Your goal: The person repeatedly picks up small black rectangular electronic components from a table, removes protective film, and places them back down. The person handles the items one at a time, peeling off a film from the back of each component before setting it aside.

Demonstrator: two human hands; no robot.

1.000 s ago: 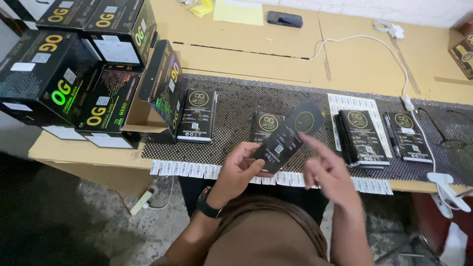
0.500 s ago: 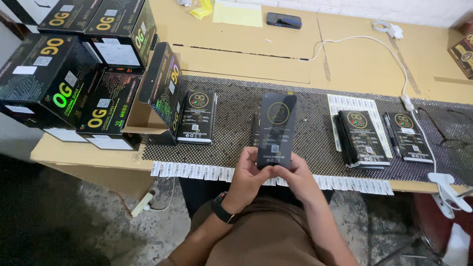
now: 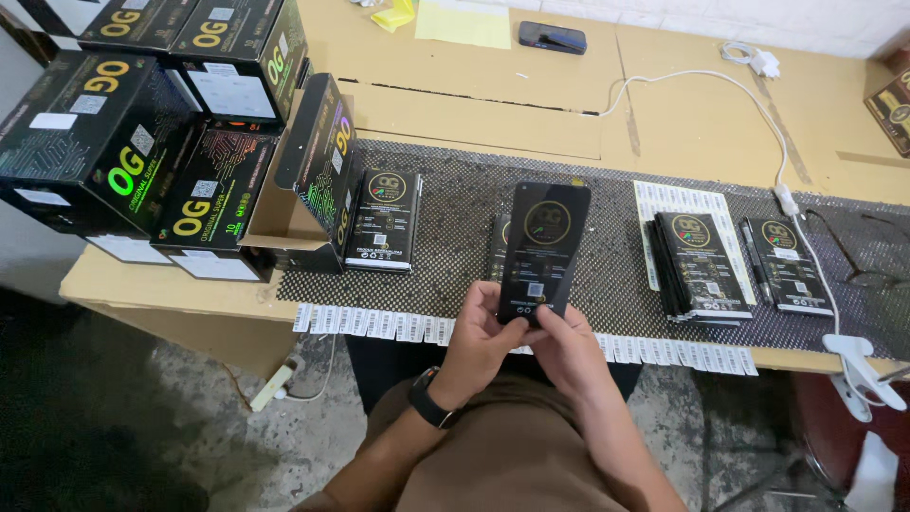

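Black mesh mat (image 3: 455,223) (tan table (image 3: 682,114))

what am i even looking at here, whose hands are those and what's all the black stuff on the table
This is one picture from a camera worn on a person's head, looking down at their own two bare hands; no machine is involved. The left hand, with a dark wristwatch, and the right hand together hold a flat black packet upright by its lower end. On the black mesh mat lie more such packets: one on the left, a stack and another on the right. A strip of small white labels runs along the near edge. Black cartons are piled at the left. Farther back on the tan table lie a dark phone, yellow paper and a white charger cable.
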